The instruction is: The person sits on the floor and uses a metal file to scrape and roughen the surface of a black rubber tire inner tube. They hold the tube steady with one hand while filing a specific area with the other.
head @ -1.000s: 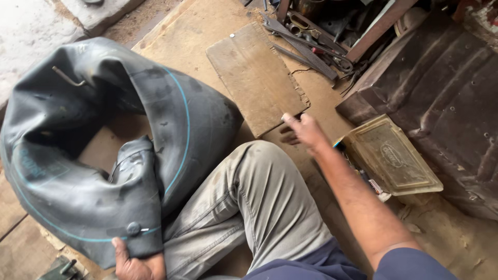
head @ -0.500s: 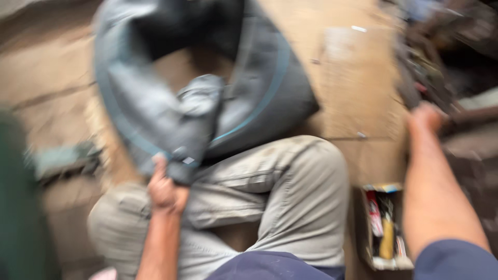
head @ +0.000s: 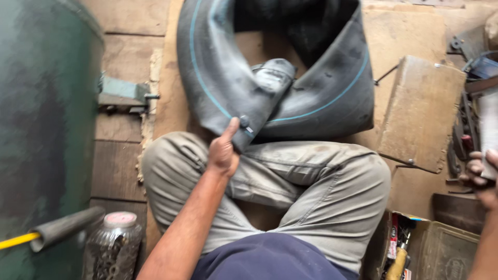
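Honestly, from where I sit the head view gives me only part of the scene. My right hand (head: 480,173) is cut by the right edge of the frame; I see a few curled fingers against something pale and blurred at that edge, beside a heap of dark metal tools (head: 461,140), but I cannot tell whether the hand grips it or merely rests there, nor what it is. The top of the black inner tube (head: 290,78) runs out of frame, so I see only its lower folds, with a thin blue line along the rubber. A big green drum (head: 46,119) fills the left side and is cut off too. Below it, a grey pipe (head: 65,228) with a yellow piece sticking out is blurred, and a jar with a pink lid (head: 115,243) holds something dark I cannot make out.

My left hand (head: 224,153) is closed on the folded lower edge of the tube, thumb laid up along the rubber just beside the small round valve (head: 244,123), the other fingers hidden behind the fold. The tube lies on the board floor right against my crossed legs in grey trousers (head: 311,192). A flat wooden board (head: 420,111) lies to its right, and an open box of small tools (head: 402,249) sits by my right knee.
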Demonstrator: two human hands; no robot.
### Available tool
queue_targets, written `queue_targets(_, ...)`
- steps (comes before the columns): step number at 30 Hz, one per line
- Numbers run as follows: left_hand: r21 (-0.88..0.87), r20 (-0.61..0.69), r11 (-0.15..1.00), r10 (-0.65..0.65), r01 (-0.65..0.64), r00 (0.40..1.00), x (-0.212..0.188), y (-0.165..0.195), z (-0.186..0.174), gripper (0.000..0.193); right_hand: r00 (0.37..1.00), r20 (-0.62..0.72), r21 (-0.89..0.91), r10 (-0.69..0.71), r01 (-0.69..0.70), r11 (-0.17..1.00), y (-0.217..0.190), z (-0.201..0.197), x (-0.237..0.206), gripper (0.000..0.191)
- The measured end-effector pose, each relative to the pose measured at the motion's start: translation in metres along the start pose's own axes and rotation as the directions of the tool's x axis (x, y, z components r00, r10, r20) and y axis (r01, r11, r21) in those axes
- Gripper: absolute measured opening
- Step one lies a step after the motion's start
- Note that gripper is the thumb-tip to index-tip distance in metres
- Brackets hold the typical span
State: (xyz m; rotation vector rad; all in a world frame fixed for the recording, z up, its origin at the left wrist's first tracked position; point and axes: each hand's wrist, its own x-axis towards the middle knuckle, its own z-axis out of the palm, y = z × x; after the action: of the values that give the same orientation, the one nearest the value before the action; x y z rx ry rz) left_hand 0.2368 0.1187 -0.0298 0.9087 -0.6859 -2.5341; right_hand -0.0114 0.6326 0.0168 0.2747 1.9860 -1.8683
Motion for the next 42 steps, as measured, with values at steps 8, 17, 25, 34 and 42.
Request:
queue_targets(8, -0.14, -0.051, 0.99, 0.001, -0.008, 0.999, 0.019, -0.022, -0.001, 0.049, 0.835, 0.178, 0.136, -0.52, 0.503, 0.854, 0.046, 0.181, -0.088, 0.048)
queue_targets(17, -0.153, -0.023, 0.988, -0.013, 0.009, 1.0, 0.024, -0.028, 0.012, 0.051, 0.862, 0.438, 0.077, 0.256, -0.319, 0.945, 0.052, 0.311, -0.108, 0.026)
queue_targets(25, -0.136, -0.024, 0.991, -0.016, 0.013, 1.0, 0.019, -0.022, 0.018, 0.059, 0.773, 0.529, 0.154, -0.35, 0.318, 0.935, -0.043, 0.302, -0.093, 0.059)
queue_targets(34, -0.099, -0.027, 0.993, -0.071, 0.068, 0.997, 0.012, -0.017, 0.018, 0.06, 0.749, 0.657, 0.464, -0.081, -0.318, 0.827, 0.033, 0.308, -0.073, 0.043)
queue_targets(42, -0.107, -0.057, 0.993, -0.053, 0.047, 0.997, 0.021, -0.021, 0.008, 0.059, 0.882, 0.293, -0.309, 0.369, -0.279, 0.909, 0.075, 0.299, -0.076, 0.038)
